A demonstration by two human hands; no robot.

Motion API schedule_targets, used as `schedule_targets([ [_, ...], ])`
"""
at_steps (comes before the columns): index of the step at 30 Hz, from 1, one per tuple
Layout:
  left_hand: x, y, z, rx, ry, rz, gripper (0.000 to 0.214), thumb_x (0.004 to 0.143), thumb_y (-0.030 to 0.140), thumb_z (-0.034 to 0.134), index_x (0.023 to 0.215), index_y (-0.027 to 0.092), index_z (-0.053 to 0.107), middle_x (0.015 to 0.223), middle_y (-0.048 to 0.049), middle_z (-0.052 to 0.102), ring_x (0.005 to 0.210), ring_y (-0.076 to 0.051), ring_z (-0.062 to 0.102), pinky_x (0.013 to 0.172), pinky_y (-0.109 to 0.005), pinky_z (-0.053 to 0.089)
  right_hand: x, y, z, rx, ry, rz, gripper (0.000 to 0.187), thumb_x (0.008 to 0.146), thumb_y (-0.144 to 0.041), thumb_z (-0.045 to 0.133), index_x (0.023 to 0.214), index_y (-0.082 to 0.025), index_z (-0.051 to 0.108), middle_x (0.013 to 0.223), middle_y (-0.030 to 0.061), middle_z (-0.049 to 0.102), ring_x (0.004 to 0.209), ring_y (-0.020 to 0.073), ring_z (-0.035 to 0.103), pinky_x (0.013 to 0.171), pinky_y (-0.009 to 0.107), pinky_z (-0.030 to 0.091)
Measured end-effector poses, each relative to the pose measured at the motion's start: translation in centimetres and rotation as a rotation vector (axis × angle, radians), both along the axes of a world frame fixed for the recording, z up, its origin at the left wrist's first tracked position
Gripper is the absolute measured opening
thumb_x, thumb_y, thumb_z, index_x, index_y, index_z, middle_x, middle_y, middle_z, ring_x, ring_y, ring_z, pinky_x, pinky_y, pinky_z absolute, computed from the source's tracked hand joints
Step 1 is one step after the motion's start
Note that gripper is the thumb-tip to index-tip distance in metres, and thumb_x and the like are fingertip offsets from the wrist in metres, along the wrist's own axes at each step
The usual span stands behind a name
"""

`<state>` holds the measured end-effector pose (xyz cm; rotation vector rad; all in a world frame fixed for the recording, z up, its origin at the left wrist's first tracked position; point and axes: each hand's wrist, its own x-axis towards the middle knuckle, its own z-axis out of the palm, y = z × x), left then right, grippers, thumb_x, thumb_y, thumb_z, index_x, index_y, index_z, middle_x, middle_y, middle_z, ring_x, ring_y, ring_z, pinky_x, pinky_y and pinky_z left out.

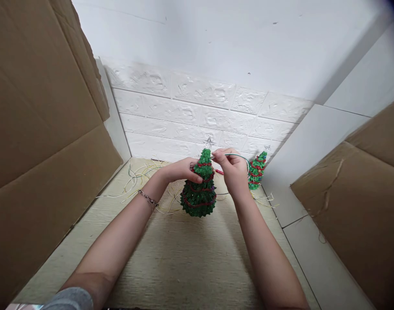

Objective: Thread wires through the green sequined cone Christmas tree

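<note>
At far left, a brown cardboard panel (45,142) stands along the edge of the work area. Just right of it, on a beige ribbed mat (180,258), lies a loose tangle of thin wires (139,176) in yellow, white and green.

The left hand (180,170), with a chain bracelet (148,200) at the wrist, is closed around the upper section of a green beaded Christmas tree (198,193), its fingers wrapping in from the left. The tree stands near centre, wound with red garland. Its long axis is upright, with the apex pointing away from the person toward the wall and topped by a silver star (209,142). Contact between its base and the mat cannot be confirmed.

The right hand (233,174) is just right of the apex, a narrow gap from the left hand. Its thumb and index finger are pinched on a thin pale green wire (237,155), which arcs over the hand. Beyond it stands a second, smaller beaded tree (257,171), also upright. A white brick-pattern wall panel (197,112) runs behind both trees. At far right is another cardboard panel (342,202).
</note>
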<state>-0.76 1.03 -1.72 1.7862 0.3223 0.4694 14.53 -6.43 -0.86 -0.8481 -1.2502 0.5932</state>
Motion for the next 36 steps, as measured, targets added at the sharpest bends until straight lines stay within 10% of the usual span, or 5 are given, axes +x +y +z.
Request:
schedule_targets([
  [7,-0.4,-0.3,0.5,-0.034,0.008,-0.136,0.052,0.047,0.040,0.083,0.088,0.013,0.067,0.084,-0.0084,0.068,0.081,-0.022,0.061,0.079,-0.036,0.047,0.0,0.1,0.1,0.013,0.012,0.123,0.034,0.066,-0.052,0.070,0.063,-0.020,0.060,0.088,0.0034,0.065,0.083,0.0158,0.061,0.077,0.034,0.051],
  [18,-0.3,-0.2,0.3,-0.077,0.002,-0.026,0.042,0.044,0.033,0.083,0.076,0.011,0.065,0.070,-0.0023,0.063,0.068,-0.015,0.055,0.062,-0.026,0.043,-0.1,-1.5,0.7,0.228,-0.462,-0.200,0.017,0.081,-0.032,0.060,0.066,-0.024,0.060,0.085,0.0010,0.064,0.085,0.0167,0.059,0.079,0.034,0.046],
  [30,-0.2,-0.2,0.2,0.010,0.040,-0.107,0.041,0.050,0.036,0.081,0.080,0.013,0.065,0.077,-0.0047,0.066,0.071,-0.018,0.057,0.066,-0.030,0.047,-0.8,-0.7,-0.4,-0.078,-0.252,0.188,0.046,0.088,-0.061,0.036,0.119,-0.028,0.046,0.122,0.0054,0.056,0.122,0.0194,0.047,0.106,0.040,0.035],
  [36,-0.3,-0.3,0.0,0.020,0.030,-0.140,0.055,0.049,0.041,0.081,0.094,0.015,0.064,0.087,-0.0058,0.067,0.086,-0.023,0.060,0.080,-0.035,0.048,-0.5,-1.4,0.0,-0.130,-0.319,0.410,0.040,0.089,-0.057,0.037,0.109,-0.026,0.052,0.113,0.0052,0.061,0.111,0.0201,0.055,0.103,0.042,0.038],
])
